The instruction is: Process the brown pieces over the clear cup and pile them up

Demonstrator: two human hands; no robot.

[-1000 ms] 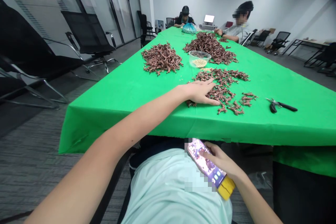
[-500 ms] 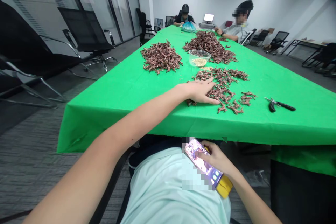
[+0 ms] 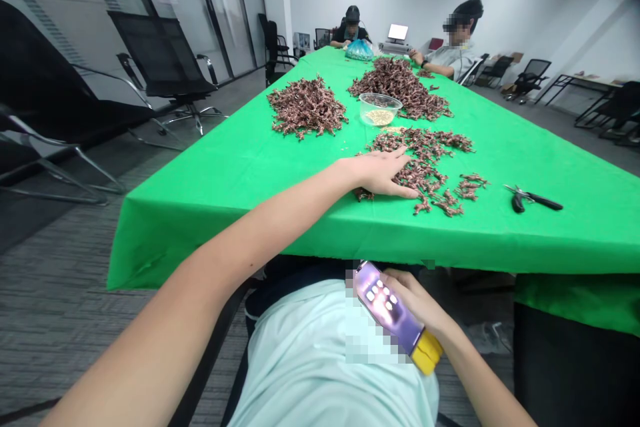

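Note:
My left hand (image 3: 383, 172) lies flat with fingers spread on the near spread of small brown figures (image 3: 425, 170), which look like little animals. Down at my lap, my right hand (image 3: 413, 297) is wrapped round a smartphone (image 3: 390, 310) with a lit purple screen showing icons. A yellow piece (image 3: 427, 351) sticks out under the phone's lower end; what it is I cannot tell. Just beyond the near figures stands a clear plastic bowl (image 3: 367, 112) with small golden bits inside. Black-handled pliers (image 3: 533, 200) rest on the green cloth, right of the figures.
Two larger piles of brown figures lie farther off, one on the left (image 3: 307, 107) and one behind the bowl (image 3: 405, 83). The green tablecloth (image 3: 210, 167) hangs over the near edge. A blue bag (image 3: 359, 50) and two seated people are at the far end. Office chairs (image 3: 160, 57) stand left.
My right thumb has moved off the phone's screen, and the screen now shows a small group of icons. The phone has tilted slightly. My left hand has stayed in place.

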